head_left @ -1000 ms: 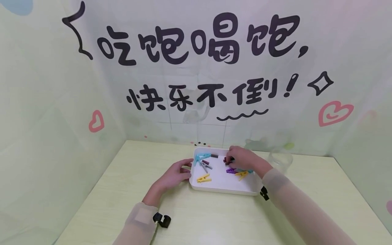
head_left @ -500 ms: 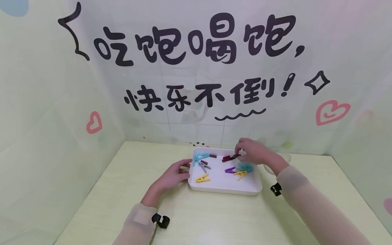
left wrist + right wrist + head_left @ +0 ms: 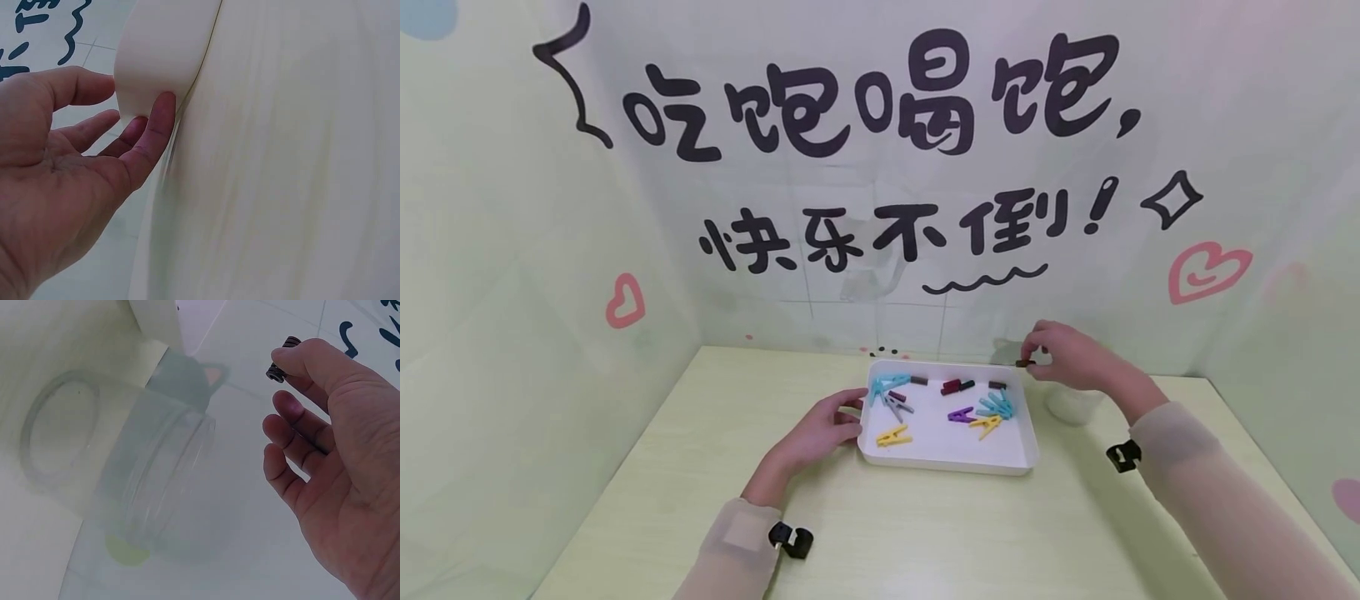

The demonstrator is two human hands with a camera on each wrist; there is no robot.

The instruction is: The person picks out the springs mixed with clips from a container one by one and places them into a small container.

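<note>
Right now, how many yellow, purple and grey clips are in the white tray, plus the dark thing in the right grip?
Yellow clips: 2
Purple clip: 1
Grey clip: 1
Dark piece in the right grip: 1
Total: 5

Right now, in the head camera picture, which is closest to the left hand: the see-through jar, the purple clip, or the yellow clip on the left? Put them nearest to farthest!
From the left hand:
1. Left yellow clip: in the white tray, on its left side.
2. Purple clip: right of the tray's middle.
3. See-through jar: outside the tray, to its right.
</note>
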